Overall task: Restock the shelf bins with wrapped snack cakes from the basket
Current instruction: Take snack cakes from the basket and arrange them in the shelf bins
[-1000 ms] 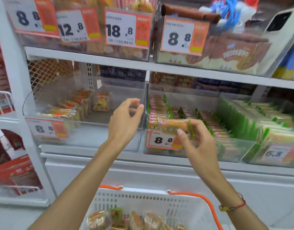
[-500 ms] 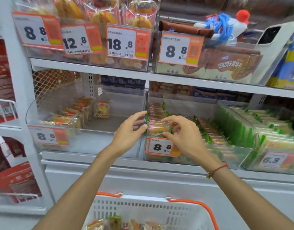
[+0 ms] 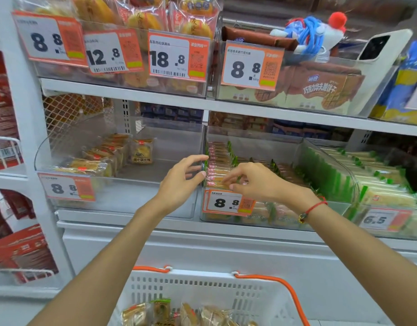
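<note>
where both hands meet the middle bin's [image 3: 320, 205] front edge, left hand [image 3: 179, 184] loose-fingered, right hand [image 3: 254, 182] pinching a front snack cake [image 3: 218, 178]

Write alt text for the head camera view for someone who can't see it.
Two hands reach into a clear shelf bin of wrapped snack cakes: the right hand sets a cake at the front of the row while the left hand hovers open beside it. Below, a white basket with orange handles holds more cakes.

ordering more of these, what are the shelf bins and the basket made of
Shelf bins: clear, glossy hard plastic by the look; cakes show through the walls. Basket: white moulded plastic, matt, with slotted walls and orange handles, probably plastic too.
</note>
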Motion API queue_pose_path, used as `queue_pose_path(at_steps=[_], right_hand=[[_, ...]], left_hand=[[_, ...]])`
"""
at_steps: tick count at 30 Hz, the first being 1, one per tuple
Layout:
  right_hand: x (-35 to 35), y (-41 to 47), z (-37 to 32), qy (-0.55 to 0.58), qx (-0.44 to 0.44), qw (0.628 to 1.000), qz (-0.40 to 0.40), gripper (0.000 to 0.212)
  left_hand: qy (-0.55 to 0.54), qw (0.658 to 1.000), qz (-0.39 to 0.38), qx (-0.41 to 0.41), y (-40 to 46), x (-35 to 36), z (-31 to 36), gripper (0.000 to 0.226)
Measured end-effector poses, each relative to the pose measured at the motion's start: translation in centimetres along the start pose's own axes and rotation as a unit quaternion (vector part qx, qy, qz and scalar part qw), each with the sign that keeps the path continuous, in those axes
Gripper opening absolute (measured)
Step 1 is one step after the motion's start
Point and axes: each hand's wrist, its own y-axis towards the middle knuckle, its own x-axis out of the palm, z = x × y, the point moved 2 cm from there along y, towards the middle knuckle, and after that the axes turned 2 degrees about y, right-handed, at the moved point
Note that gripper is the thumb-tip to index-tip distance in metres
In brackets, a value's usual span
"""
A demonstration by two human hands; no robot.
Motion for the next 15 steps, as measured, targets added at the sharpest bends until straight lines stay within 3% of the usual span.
queue_pose_path(at_steps=[4, 7, 11, 15], right_hand=[[1.5, -3.2, -0.2, 0.047, -0.048, 0.974, 0.217, 0.022], [4.2, -5.7, -0.1, 0.103, -0.077, 0.955, 0.267, 0.013], [10.6, -7.5, 1.4, 0.102, -0.026, 0.985, 0.135, 0.015], [17.5, -8.9, 3.3, 0.084, 0.043, 0.994, -0.048, 0.021]], left_hand=[[0.028, 0.995, 0.093, 0.02, -2.2, -0.2, 0.8, 0.037], [0.003, 0.99, 0.142, 0.011, -5.7, 0.0, 0.7, 0.027], [0.001, 0.993, 0.09, -0.077, -11.2, 1.2, -2.1, 0.025], [0.093, 0.973, -0.088, -0.19, -16.5, 3.5, -6.8, 0.024]])
